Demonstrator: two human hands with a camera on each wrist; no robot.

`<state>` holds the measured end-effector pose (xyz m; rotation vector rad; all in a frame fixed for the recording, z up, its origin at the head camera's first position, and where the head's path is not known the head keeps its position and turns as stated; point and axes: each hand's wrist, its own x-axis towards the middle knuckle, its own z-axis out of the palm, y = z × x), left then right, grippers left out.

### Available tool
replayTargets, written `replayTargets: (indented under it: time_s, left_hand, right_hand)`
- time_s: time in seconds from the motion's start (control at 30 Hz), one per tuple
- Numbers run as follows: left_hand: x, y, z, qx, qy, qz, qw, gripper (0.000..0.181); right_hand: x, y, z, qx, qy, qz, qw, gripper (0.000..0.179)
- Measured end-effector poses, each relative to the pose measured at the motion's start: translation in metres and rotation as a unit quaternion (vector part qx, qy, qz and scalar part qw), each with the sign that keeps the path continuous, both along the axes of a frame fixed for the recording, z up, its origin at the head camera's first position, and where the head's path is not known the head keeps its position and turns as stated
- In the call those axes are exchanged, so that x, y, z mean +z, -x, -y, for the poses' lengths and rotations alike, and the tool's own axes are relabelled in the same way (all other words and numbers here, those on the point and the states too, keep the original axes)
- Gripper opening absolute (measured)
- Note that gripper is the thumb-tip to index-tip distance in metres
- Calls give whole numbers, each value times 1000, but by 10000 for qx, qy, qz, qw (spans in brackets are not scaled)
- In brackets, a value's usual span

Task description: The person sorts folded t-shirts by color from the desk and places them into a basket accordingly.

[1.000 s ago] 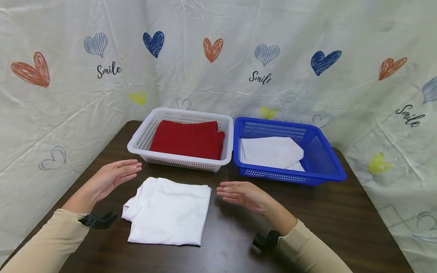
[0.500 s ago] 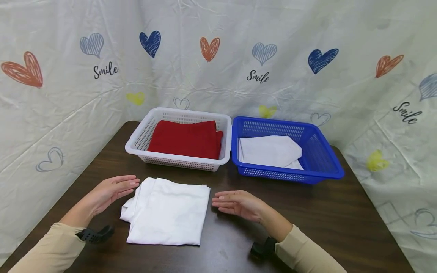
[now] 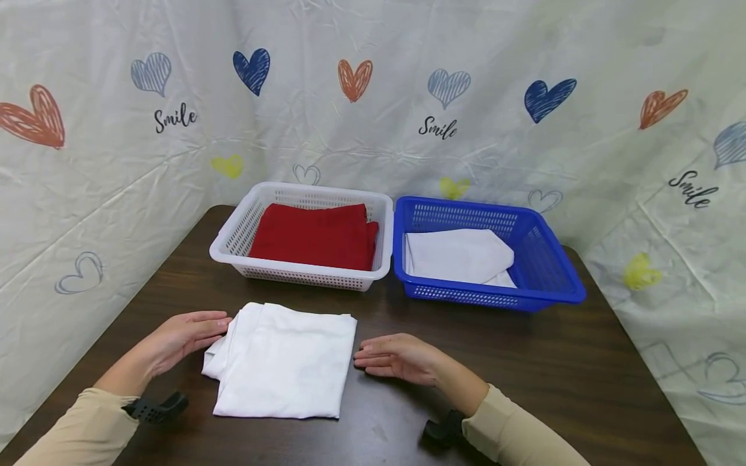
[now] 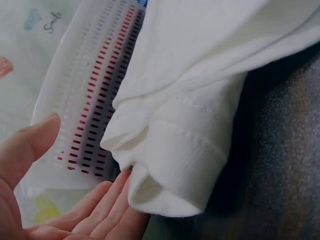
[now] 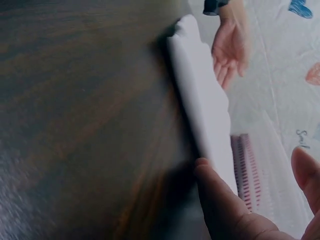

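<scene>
Bearing "Smile" (image 3: 438,128) 3 times, backdrop (image 3: 399,100) hangs behind cloth (image 3: 285,362)

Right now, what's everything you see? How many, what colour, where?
Table: 1, brown, below
Sheet: 1, white with hearts, behind table
White basket: 1, white, back left
Blue basket: 1, blue, back right
Red cloth: at least 1, red, in white basket
Back cloth: at least 1, white, in blue basket
Front cloth: 1, white, on table
Sleeves: 2, beige, both sides
Wristbands: 2, black, by sleeves
Left hand: 1, left of front cloth
Right hand: 1, right of front cloth
</scene>
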<state>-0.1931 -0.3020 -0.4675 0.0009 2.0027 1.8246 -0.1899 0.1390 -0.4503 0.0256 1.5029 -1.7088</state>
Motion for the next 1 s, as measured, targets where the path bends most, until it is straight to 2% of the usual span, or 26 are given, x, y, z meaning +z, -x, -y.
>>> replayTargets:
  time_s: [0.3,0.57,0.63,0.7,0.8,0.9,1.0]
  left_hand:
    - [-2,-1,-3,240,20,464,9986,70]
    - [-7,1,-10,240,25,711,9972,69]
    - [-9,3,-11,191,-208,827,9962,62]
    - [-10,4,-11,91,-615,954,9935,45]
    - [-13,5,-12,-121,-1293,1083,9856,22]
    - [-14,6,-13,-196,-1770,1235,9762,22]
    - [-15,8,-16,-187,-1895,1348,9724,20]
  right_hand:
    - [-4,-1,12,-105,-52,-5,9999,50]
    - [-5,1,25,-412,-98,204,9989,39]
    - [-5,2,28,-422,-91,198,9989,37]
    - [-5,3,31,-413,-97,177,9989,36]
    - [-6,5,37,-413,-113,201,9989,30]
    - [-7,7,42,-359,-139,179,9991,19]
    - [-8,10,45,-258,-238,7,9994,14]
